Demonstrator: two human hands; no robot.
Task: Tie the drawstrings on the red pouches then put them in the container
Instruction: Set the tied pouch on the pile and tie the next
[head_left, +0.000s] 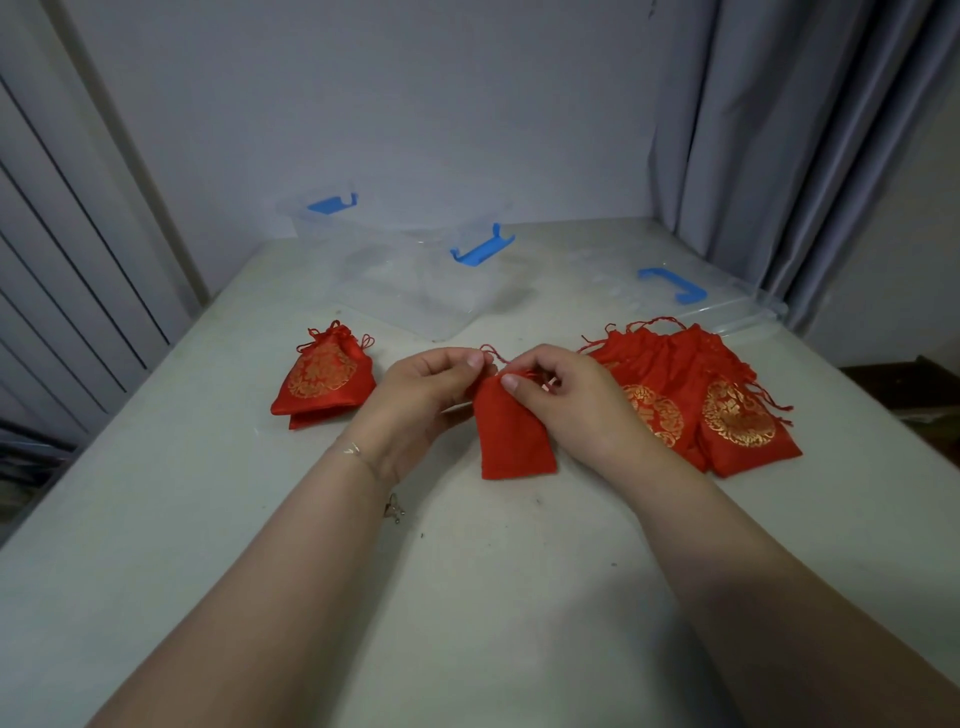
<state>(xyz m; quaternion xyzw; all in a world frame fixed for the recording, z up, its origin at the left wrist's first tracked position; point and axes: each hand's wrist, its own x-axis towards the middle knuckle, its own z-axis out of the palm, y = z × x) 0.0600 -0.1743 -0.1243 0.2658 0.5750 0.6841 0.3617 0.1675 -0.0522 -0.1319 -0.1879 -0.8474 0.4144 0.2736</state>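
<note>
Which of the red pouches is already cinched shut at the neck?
The left pouch, lying apart beside the left hand: its neck is gathered tight. The pile on the right lies flat, necks open.

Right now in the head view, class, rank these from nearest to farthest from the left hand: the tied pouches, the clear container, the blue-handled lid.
From the left hand:
1. Tied pouches, just to its left.
2. Clear container, behind, at the wall.
3. Blue-handled lid, far right.
</note>
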